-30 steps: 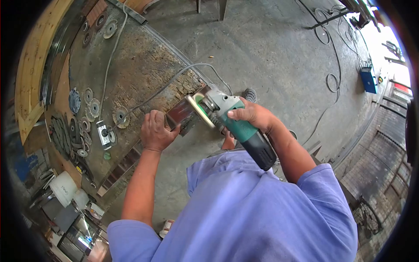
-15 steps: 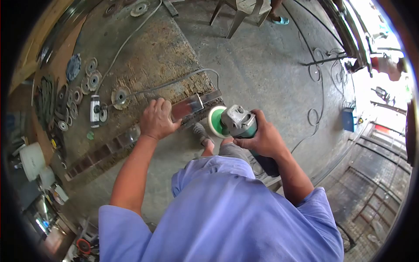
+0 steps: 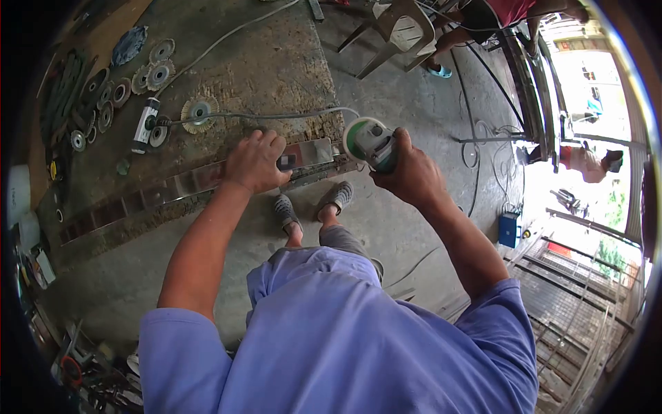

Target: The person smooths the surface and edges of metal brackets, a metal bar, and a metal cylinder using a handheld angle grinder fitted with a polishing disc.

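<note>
My left hand (image 3: pixel 254 163) presses down on a long shiny metal strip (image 3: pixel 181 183) that lies along the front edge of a worn workbench (image 3: pixel 248 76). My right hand (image 3: pixel 412 176) grips a green angle grinder (image 3: pixel 373 143) with a pale round pad, held at the strip's right end. The grinder's grey cable (image 3: pixel 276 116) runs left across the bench to a white socket block (image 3: pixel 144 124). My feet in grey sandals (image 3: pixel 285 210) stand on the concrete floor below.
Several round grinding discs (image 3: pixel 153 74) and a wire wheel (image 3: pixel 198 111) lie on the bench's left part. A plastic chair (image 3: pixel 392 31) and a seated person's legs (image 3: pixel 455 34) are beyond the bench. A blue box (image 3: pixel 511 229) and cables lie on the floor at right.
My view has swung so the bench sits higher in frame. My right hand carried the grinder up to the strip's right end, while my left hand stayed on the strip.
</note>
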